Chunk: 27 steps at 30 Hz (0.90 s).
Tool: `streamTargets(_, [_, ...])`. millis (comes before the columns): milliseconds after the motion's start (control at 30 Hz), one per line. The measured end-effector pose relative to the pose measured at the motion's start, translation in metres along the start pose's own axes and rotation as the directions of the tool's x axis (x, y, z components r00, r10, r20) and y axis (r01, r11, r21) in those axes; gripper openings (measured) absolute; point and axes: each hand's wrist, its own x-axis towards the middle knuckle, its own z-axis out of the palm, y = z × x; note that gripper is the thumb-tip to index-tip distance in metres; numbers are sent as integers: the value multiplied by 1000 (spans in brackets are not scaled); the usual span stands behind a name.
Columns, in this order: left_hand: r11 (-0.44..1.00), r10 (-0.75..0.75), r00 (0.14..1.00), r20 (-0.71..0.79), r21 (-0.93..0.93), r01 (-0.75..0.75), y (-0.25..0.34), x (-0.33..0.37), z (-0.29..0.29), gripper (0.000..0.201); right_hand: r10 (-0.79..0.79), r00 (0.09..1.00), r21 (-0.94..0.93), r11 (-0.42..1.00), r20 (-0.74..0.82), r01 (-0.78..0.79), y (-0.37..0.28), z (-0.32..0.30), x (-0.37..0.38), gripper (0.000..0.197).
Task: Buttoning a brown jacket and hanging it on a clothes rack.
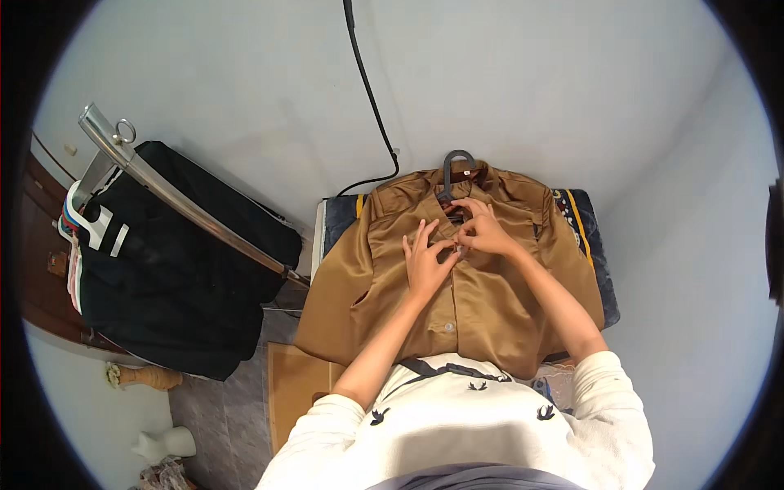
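Note:
A shiny brown long-sleeved shirt lies front up on a padded board, its sleeves spread to both sides. A dark grey hanger sits inside its collar, with the hook standing out at the top. At the upper front opening my left hand pinches the shirt's edge between thumb and forefinger, its other fingers spread on the cloth. My right hand pinches the same edge from the other side, close to the left fingertips. Any button between them is hidden by the fingers. Lower on the front a pale button shows.
The board has a dark blue patterned cover with yellow stripes. On the left, black garments hang from a metal rail. A black cable runs down the wall. Below stand a brown cardboard box and a woven vase.

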Motion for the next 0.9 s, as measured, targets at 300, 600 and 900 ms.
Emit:
streamTargets(300, [998, 59, 998, -31, 18, -58, -19, -34, -18, 36, -199, 909, -540, 841, -365, -33, -43, 31, -40, 23])
streamTargets(600, [943, 29, 982, 185, 320, -88, 4, -73, -23, 51, 193, 882, -456, 797, -430, -396, -73, 90, -98, 90])
streamTargets(900, [892, 5, 941, 339, 424, -157, -18, -79, -3, 59, 335, 919, -447, 803, -206, -393, -58, 116, -110, 68])
